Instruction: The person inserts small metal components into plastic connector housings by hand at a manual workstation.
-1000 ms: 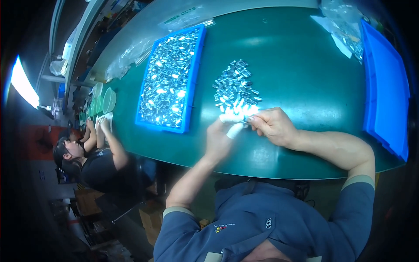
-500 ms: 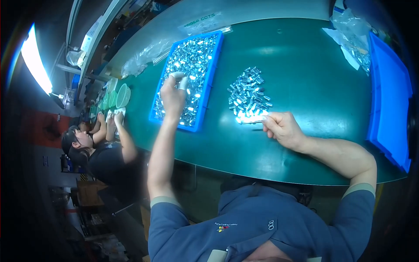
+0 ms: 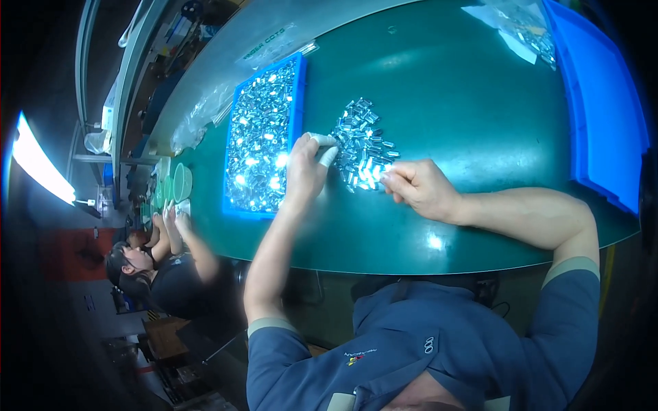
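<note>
My left hand (image 3: 312, 168) has white covers on its thumb and forefinger. Their tips come close together at the left edge of a loose pile of small shiny metal sleeves (image 3: 358, 130). Anything between those tips is too small to make out. My right hand (image 3: 421, 188) is closed in a pinch at the pile's lower right edge, where glare hides what it grips. Left of the pile stands a blue tray (image 3: 299, 89) filled with many similar metal pieces. Both hands stay low over the green table (image 3: 466, 123).
An empty-looking blue tray (image 3: 603, 103) stands tilted at the right edge. Clear plastic bags (image 3: 524, 27) and white paper lie at the far right. More clear film (image 3: 199, 116) lies beyond the filled tray. At the left, a co-worker (image 3: 171, 274) sits near green bowls (image 3: 181, 181).
My left hand has moved from over the filled tray rightward to the pile's edge. My right hand stays pinched beside the pile. The whole view has shifted slightly.
</note>
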The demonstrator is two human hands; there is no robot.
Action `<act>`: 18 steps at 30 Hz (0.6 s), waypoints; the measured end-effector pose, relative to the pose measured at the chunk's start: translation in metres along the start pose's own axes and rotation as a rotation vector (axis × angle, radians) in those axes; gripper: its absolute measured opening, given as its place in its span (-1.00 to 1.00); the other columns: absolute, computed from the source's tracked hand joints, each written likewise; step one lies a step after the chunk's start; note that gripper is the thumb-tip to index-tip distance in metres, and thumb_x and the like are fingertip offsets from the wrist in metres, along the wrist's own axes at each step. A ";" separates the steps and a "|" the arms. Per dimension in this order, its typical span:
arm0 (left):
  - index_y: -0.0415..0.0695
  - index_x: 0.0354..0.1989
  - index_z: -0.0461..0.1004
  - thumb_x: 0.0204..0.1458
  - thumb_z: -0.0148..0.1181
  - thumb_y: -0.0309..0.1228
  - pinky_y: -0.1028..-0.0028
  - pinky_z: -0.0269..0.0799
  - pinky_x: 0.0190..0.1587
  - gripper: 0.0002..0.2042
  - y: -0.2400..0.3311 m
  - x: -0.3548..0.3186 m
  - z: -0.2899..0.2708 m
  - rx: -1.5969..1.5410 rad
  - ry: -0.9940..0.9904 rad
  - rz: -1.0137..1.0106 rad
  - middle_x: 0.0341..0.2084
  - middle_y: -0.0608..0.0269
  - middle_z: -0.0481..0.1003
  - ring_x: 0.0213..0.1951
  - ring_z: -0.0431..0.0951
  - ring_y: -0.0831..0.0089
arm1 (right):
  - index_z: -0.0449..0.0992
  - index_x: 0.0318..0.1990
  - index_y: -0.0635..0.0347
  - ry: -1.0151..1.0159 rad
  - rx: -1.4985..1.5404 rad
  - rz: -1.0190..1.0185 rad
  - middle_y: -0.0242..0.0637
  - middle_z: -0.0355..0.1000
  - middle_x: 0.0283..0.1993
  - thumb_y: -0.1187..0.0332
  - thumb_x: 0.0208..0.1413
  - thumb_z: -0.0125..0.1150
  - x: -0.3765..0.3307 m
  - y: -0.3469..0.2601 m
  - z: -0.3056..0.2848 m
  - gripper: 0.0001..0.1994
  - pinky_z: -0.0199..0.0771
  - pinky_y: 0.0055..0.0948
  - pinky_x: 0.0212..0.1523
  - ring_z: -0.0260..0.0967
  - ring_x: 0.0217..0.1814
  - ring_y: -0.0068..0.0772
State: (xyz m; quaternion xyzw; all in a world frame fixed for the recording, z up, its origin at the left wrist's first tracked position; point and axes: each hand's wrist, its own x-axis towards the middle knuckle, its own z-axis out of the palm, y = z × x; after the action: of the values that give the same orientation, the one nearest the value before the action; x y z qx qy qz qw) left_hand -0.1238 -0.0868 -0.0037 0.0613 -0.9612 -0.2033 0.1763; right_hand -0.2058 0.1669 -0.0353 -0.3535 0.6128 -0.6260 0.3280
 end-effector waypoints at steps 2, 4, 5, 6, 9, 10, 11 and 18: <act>-0.25 -0.21 0.58 0.05 0.36 -0.58 0.45 0.52 -0.19 -0.86 0.009 -0.014 -0.002 -0.104 0.036 -0.074 -0.30 0.15 0.61 -0.28 0.61 0.40 | 0.49 -0.41 0.24 0.081 0.020 -0.019 -0.41 0.43 -0.54 0.24 0.40 0.08 0.004 0.005 0.000 -0.67 0.33 -0.54 -0.50 0.32 -0.53 -0.66; -0.27 -0.20 0.58 0.07 0.36 -0.56 0.47 0.51 -0.17 -0.86 0.027 -0.027 -0.004 -0.193 -0.008 -0.142 -0.29 0.17 0.62 -0.27 0.60 0.46 | 0.49 -0.39 0.24 0.159 0.036 -0.026 -0.41 0.44 -0.53 0.24 0.40 0.08 0.004 0.010 -0.003 -0.68 0.33 -0.54 -0.49 0.31 -0.51 -0.66; -0.27 -0.20 0.57 0.07 0.37 -0.56 0.47 0.51 -0.15 -0.85 0.042 -0.033 -0.009 -0.228 -0.022 -0.157 -0.28 0.19 0.62 -0.27 0.59 0.47 | 0.49 -0.38 0.24 0.144 0.033 -0.016 -0.41 0.44 -0.52 0.24 0.40 0.09 0.004 0.008 -0.004 -0.69 0.34 -0.54 -0.48 0.31 -0.50 -0.67; -0.27 -0.20 0.57 0.07 0.37 -0.56 0.47 0.51 -0.15 -0.85 0.049 -0.035 -0.010 -0.229 -0.024 -0.167 -0.28 0.19 0.62 -0.27 0.59 0.47 | 0.48 -0.37 0.24 0.126 0.029 -0.005 -0.41 0.45 -0.50 0.24 0.39 0.09 0.004 0.007 -0.004 -0.69 0.34 -0.54 -0.46 0.31 -0.48 -0.67; -0.27 -0.21 0.57 0.05 0.38 -0.59 0.46 0.50 -0.14 -0.85 0.055 -0.038 -0.009 -0.237 -0.017 -0.013 -0.31 0.18 0.61 -0.25 0.60 0.42 | 0.49 -0.36 0.25 0.082 0.014 0.008 -0.41 0.45 -0.49 0.24 0.39 0.10 0.003 0.005 -0.005 -0.70 0.35 -0.54 -0.45 0.31 -0.47 -0.66; -0.27 -0.21 0.57 0.05 0.38 -0.59 0.46 0.50 -0.14 -0.85 0.058 -0.039 -0.009 -0.238 -0.015 -0.017 -0.31 0.18 0.61 -0.25 0.60 0.42 | 0.50 -0.35 0.25 0.066 0.002 0.010 -0.41 0.45 -0.49 0.24 0.39 0.11 0.003 0.004 -0.005 -0.70 0.36 -0.54 -0.45 0.32 -0.47 -0.66; -0.25 -0.21 0.57 0.05 0.38 -0.59 0.44 0.51 -0.15 -0.84 0.060 -0.038 -0.009 -0.210 -0.014 0.019 -0.32 0.16 0.60 -0.25 0.60 0.39 | 0.50 -0.35 0.25 0.066 0.002 0.011 -0.41 0.45 -0.49 0.24 0.39 0.11 0.004 0.006 -0.005 -0.70 0.36 -0.54 -0.45 0.32 -0.47 -0.66; -0.18 -0.23 0.58 -0.04 0.42 -0.59 0.35 0.52 -0.21 -0.80 0.060 -0.036 -0.008 -0.068 -0.047 0.224 -0.34 0.15 0.60 -0.25 0.60 0.23 | 0.55 -0.30 0.29 0.127 -0.112 -0.144 -0.35 0.47 -0.48 0.32 0.33 0.14 0.005 0.010 -0.002 -0.78 0.38 -0.47 -0.42 0.37 -0.45 -0.60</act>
State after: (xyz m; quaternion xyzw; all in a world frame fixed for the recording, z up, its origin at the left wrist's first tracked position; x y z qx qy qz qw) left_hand -0.0905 -0.0281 0.0163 -0.0572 -0.9584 -0.2161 0.1773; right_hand -0.2103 0.1638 -0.0448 -0.3742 0.6392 -0.6340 0.2224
